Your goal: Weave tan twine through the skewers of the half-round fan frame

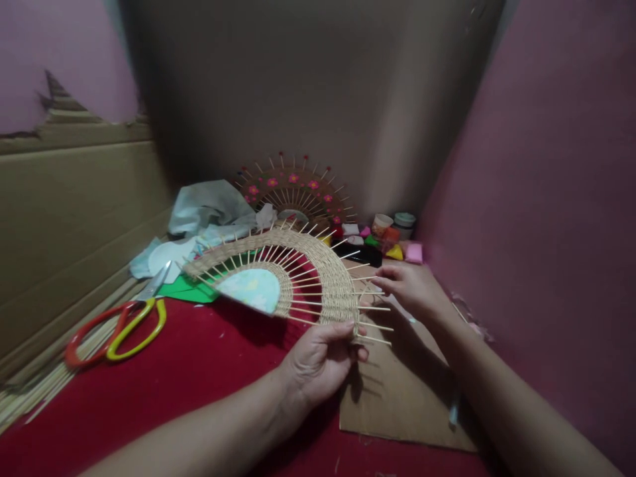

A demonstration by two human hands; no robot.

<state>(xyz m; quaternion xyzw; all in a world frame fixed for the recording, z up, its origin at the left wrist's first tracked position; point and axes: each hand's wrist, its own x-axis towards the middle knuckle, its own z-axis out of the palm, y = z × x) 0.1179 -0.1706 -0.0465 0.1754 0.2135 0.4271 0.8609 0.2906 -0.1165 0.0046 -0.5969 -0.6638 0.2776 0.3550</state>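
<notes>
Cardboard wall: stands along the far left, its top edge torn, with a bundle of thin sticks lying at its foot.
Scissors: lie on the red cloth at the left, one handle orange, one yellow, blades pointing towards the crumpled pale paper.
Green sheet: flat on the cloth, partly under the woven piece.
Woven fan: a half-round frame of skewers with tan cord wound between them and a pale blue paper centre; it is held up off the cloth, tilted, in the middle of the view.
Left hand: fingers clenched on the lower edge of the woven fan, thumb on top of the weave.
Finished fan: propped against the back wall behind, brown with pink flowers.
Cardboard sheet: lies flat on the cloth under both hands.
Right hand: at the skewer tips on the fan's right side, fingertips touching them; whether it pinches cord I cannot tell.
Small pots and coloured scraps: clustered in the far corner, near the pink wall.
</notes>
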